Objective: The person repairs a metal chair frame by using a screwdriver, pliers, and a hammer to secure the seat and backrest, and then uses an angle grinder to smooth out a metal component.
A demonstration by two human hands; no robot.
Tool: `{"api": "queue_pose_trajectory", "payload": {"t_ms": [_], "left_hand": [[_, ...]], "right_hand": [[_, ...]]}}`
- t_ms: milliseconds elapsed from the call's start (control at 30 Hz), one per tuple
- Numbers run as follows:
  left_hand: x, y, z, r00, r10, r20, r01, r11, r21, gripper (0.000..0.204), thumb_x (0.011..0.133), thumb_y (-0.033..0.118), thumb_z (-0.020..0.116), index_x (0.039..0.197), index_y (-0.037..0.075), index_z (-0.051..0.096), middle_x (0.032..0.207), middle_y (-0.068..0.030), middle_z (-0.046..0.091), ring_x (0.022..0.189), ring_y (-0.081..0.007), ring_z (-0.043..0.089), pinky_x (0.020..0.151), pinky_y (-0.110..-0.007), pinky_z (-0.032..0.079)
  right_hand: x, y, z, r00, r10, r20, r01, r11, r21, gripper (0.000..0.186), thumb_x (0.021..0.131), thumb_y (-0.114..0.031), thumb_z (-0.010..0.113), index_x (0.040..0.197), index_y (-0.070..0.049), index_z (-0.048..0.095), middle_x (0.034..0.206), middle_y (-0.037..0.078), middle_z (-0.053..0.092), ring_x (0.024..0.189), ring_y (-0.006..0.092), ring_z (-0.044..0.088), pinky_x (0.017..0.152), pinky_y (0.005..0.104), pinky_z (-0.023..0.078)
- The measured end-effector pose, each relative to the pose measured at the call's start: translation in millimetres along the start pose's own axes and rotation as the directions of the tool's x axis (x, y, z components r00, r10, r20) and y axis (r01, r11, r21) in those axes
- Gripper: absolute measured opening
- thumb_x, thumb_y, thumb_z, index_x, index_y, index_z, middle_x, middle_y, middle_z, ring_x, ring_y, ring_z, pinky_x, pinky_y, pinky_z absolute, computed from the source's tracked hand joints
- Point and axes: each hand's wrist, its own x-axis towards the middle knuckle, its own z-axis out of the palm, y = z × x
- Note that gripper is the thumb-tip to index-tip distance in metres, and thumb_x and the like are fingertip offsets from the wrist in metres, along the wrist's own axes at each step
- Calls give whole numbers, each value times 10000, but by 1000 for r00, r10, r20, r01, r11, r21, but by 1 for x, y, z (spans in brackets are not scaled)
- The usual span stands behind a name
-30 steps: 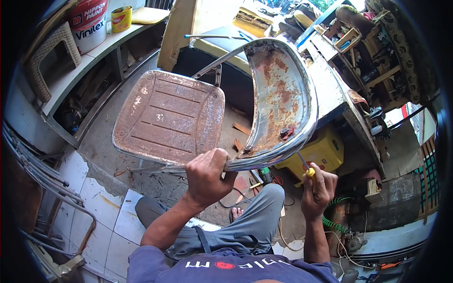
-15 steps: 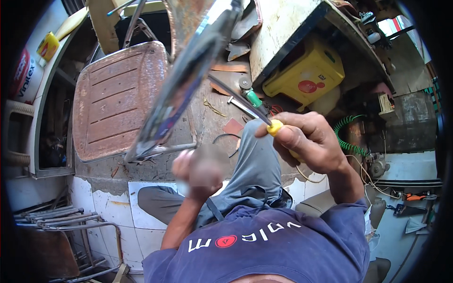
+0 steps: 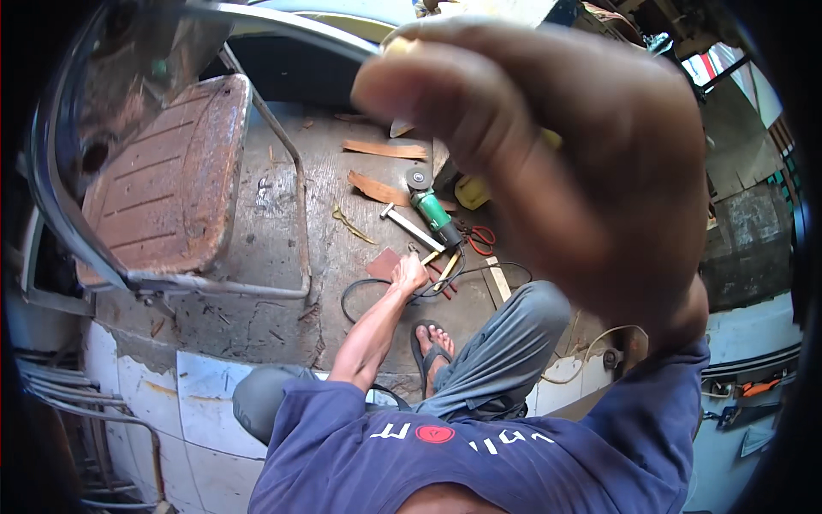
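My right hand (image 3: 548,146) is raised large and blurred close to the view, its fingers closed around the end of a shiny curved metal tube frame (image 3: 291,24). The frame sweeps across the upper left, above the chair's brown slotted seat (image 3: 163,184). A pale yellow bit shows at the thumb tip; whether it belongs to a screwdriver is unclear. My left hand (image 3: 410,272) reaches down to the floor with curled fingers, beside a hammer-like metal tool (image 3: 411,227) and red-handled pliers (image 3: 443,289). What its fingers grip is too small to make out.
A green angle grinder (image 3: 435,216) lies beyond my left hand, its black cable curling nearby. Red-handled scissors (image 3: 481,240), wood strips (image 3: 385,150), a reddish square piece (image 3: 384,262) and a twisted yellowish strip (image 3: 351,224) lie about. My sandalled foot (image 3: 434,349) stands close.
My left hand has left the metal frame and gone down to the tools on the floor. My right hand has risen toward the view, and the frame has swung to the upper left.
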Motion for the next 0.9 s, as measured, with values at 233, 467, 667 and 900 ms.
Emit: {"api": "queue_pose_trajectory", "payload": {"t_ms": [233,467,667,900], "left_hand": [[35,-34,26,993,9,-118,-1,998,62,599,832,218,753,1353,20,536,1359,-225,568,1260,-400,588,1015,-529,497],[39,7,39,876,36,482,6,996,-85,310,830,262,774,1002,7,741,968,-156,737,905,-302,710,784,-438,568],[49,30,-2,709,310,633,-32,911,-411,195,804,223,767,801,59,661,665,-80,627,568,-169,573,535,-356,489],[70,36,35,988,-42,152,64,988,-140,176,799,218,759,797,74,659,654,-79,627,562,-161,580,528,-346,486]], "right_hand": [[13,-9,-5,994,-103,30,104,995,-14,312,978,-246,700,1012,63,724,773,109,716,654,161,687,583,259,528],[-8,32,-22,814,304,495,-562,627,540,323,981,-262,697,993,61,716,733,105,700,626,161,683,557,264,525],[22,31,-18,976,-219,-21,214,968,-132,334,983,-276,695,977,58,709,699,101,686,602,161,679,535,269,522],[-3,11,0,993,-118,-4,112,951,-287,348,1036,-268,620,1072,74,671,640,127,610,597,107,648,497,248,480]]}}
